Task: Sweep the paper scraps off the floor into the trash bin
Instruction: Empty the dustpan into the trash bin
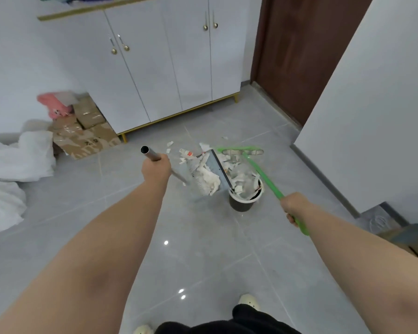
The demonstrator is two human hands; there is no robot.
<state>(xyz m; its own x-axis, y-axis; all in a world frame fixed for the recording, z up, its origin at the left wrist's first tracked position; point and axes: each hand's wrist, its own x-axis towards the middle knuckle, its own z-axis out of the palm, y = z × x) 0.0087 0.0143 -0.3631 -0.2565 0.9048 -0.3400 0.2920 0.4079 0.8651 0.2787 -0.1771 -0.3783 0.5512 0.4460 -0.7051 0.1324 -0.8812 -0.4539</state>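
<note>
Left hand [156,168] grips the dustpan's [214,163] metal tube, right hand [293,206] the green plastic broom [263,175]; crumpled scraps [241,177] fill the round bin [241,204].

White paper scraps [209,178] on tilted grey dustpan [214,162] above small black scrap-filled trash bin [241,206]

L hand [156,168] is gripping the silver metal tube handle [150,153] of a grey plastic dustpan [217,169], which is tilting w/ its lower corner at the rim of a round black trash bin [243,204]. White paper scraps [208,179] are filling pan & bin, and a few are lying on the grey tiled floor [203,249]. R hand [293,204] is gripping a green plastic broom [263,174].
</note>
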